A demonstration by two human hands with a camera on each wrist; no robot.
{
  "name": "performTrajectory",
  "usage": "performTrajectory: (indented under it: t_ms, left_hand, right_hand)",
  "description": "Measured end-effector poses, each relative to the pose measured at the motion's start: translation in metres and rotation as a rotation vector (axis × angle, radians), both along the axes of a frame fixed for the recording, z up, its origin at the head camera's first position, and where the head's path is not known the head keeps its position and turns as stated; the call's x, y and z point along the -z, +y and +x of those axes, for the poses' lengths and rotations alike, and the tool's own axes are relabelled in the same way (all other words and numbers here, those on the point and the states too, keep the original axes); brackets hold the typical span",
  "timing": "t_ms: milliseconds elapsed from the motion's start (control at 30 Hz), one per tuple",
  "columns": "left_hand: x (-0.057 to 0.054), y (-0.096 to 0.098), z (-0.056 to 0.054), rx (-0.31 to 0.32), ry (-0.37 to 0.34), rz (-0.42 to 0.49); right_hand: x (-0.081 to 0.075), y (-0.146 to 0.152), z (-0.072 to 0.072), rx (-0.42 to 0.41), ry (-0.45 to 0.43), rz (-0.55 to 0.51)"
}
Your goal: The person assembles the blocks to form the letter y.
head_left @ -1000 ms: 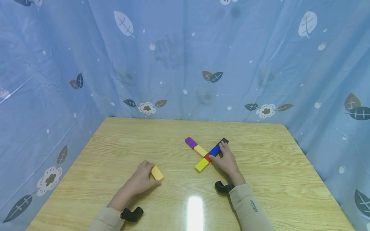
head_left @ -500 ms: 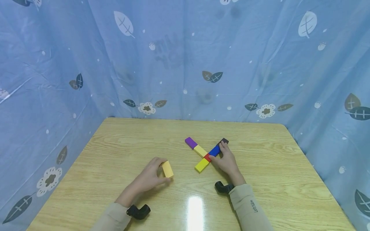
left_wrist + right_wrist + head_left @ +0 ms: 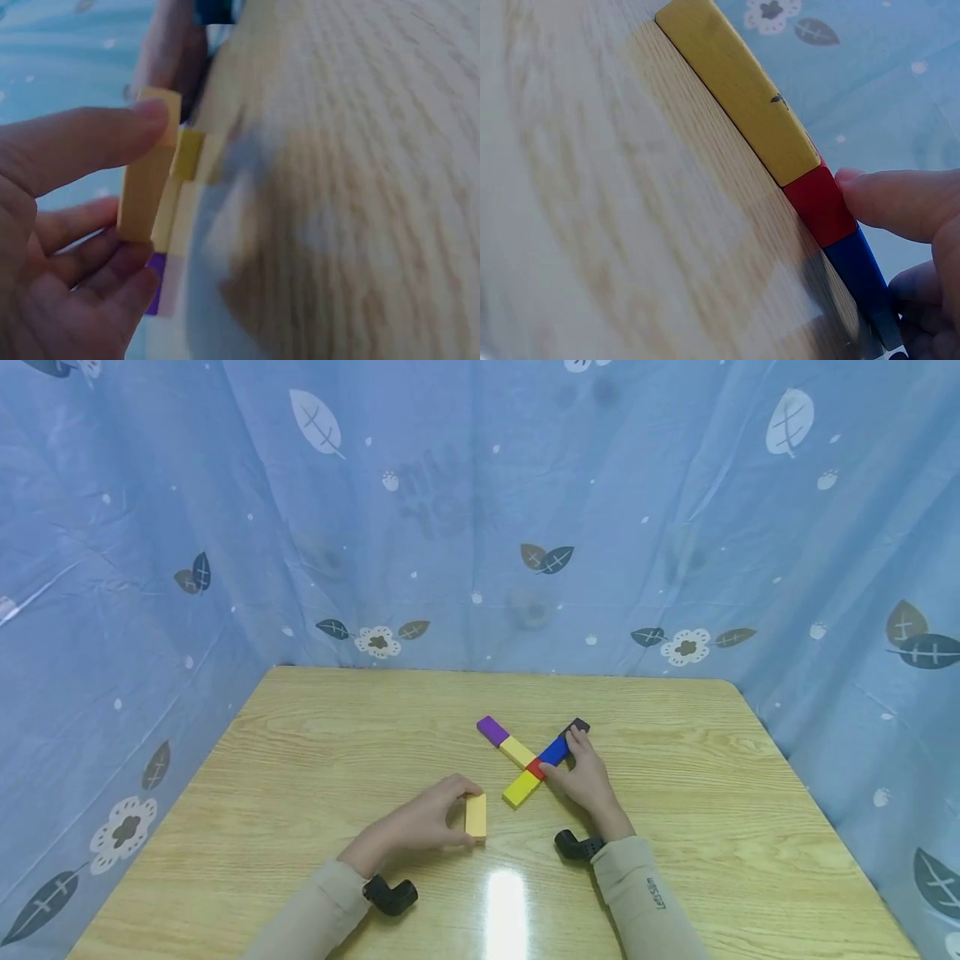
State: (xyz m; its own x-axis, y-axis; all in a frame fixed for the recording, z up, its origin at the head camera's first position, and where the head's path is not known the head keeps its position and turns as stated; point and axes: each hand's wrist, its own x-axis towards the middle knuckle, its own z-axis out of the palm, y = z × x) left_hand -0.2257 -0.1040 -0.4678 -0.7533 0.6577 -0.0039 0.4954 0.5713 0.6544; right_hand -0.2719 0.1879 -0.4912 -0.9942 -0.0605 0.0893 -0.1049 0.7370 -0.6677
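My left hand (image 3: 429, 817) pinches a pale orange rectangular block (image 3: 476, 816) between thumb and fingers; the left wrist view shows the thumb (image 3: 97, 139) on one face. The block is left of a cross-like layout of blocks on the table. In one line lie a yellow block (image 3: 521, 790), a small red block (image 3: 535, 767), a blue block (image 3: 554, 751) and a black block (image 3: 578, 725). From the red one, a pale yellow block (image 3: 517, 752) and a purple block (image 3: 491, 730) run back left. My right hand (image 3: 588, 777) rests at this line, thumb touching the red block, fingers over the blue and black ones.
The wood-grain table (image 3: 337, 710) is bounded at its back and sides by a blue patterned curtain (image 3: 450, 527). Black wrist cameras (image 3: 392, 896) sit at both cuffs. A bright light reflection shows near the table's front.
My left hand has carried the pale orange block rightward, toward the layout, turning it until its long side points away from me. The right hand and the laid blocks stay put.
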Motion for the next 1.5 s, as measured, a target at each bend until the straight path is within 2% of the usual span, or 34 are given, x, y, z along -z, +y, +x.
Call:
performTrajectory:
  t_ms: [233,333,467,600,933,1500]
  left_hand:
    - [-0.001,0.012,-0.009,0.199,0.041,-0.172]
    - [-0.004,0.016,-0.014,0.256,0.061,-0.218]
    - [-0.007,0.019,-0.019,0.294,0.069,-0.272]
    - [-0.008,0.020,-0.021,0.306,0.069,-0.296]
    - [-0.012,0.020,-0.025,0.282,0.065,-0.304]
    - [-0.005,0.026,-0.032,0.281,0.089,-0.267]
  right_hand:
    - [0.001,-0.002,-0.001,-0.004,0.002,-0.004]
    - [0.001,-0.002,-0.002,-0.005,-0.005,-0.004]
    - [0.002,-0.003,-0.003,-0.005,-0.007,0.007]
    - [0.002,-0.003,-0.003,0.000,-0.006,0.009]
    - [0.001,-0.002,-0.005,0.015,-0.006,0.007]
    - [0.000,-0.001,-0.002,0.013,-0.011,0.004]
